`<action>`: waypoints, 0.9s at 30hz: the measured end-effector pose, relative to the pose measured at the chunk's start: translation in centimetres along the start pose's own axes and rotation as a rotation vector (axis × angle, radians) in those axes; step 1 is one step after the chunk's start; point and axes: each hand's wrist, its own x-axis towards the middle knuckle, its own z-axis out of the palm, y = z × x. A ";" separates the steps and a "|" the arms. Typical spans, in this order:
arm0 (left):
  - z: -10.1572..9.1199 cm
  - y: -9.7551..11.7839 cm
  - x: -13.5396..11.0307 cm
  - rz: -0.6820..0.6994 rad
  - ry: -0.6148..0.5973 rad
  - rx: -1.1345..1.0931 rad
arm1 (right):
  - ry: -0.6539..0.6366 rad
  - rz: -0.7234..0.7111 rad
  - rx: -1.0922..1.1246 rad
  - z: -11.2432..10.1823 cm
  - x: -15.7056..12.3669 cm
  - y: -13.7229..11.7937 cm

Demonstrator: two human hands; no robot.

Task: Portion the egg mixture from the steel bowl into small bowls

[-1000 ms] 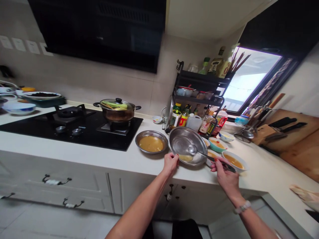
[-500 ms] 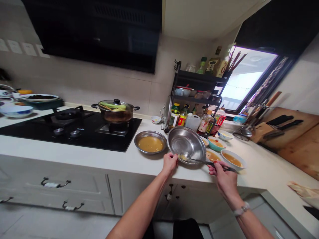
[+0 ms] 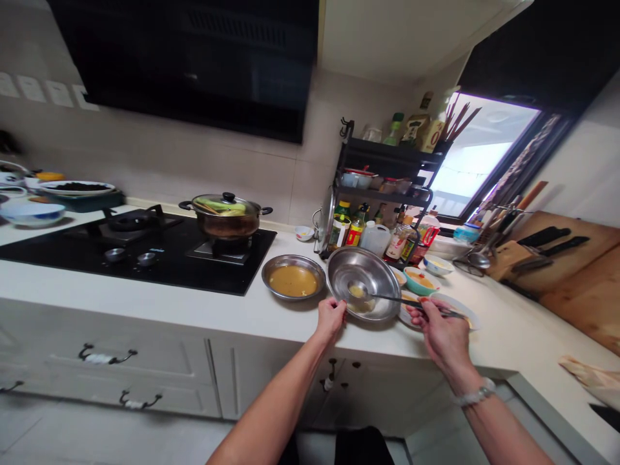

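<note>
My left hand (image 3: 332, 316) grips the near left rim of a steel basin (image 3: 382, 274), which tilts toward me on the counter. A little yellowish liquid lies in its lower part. My right hand (image 3: 444, 329) is closed on the dark handle of a ladle (image 3: 398, 299). The ladle's bowl, with some yellowish liquid in it, is inside the basin. Left of the basin stands a steel dish of brown liquid (image 3: 293, 282). To its right are a green-rimmed bowl (image 3: 421, 281) and other bowls with orange-brown liquid, one partly hidden behind my right hand.
A lidded pot (image 3: 227, 219) sits on the black gas hob (image 3: 159, 274). Behind the basin, a black rack (image 3: 387, 192) holds bottles and jars. Knives in a block (image 3: 513, 257) and a cutting board (image 3: 576, 271) stand at the right. Bowls (image 3: 31, 214) are at the far left.
The ladle's bowl has moved up from the basin's near edge toward its middle. My right hand has shifted slightly right and down. My left hand stays at the rim.
</note>
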 end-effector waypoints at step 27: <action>-0.1 -0.7 0.3 0.047 -0.013 0.045 | -0.634 -0.716 -0.345 7.4 -3.9 1.5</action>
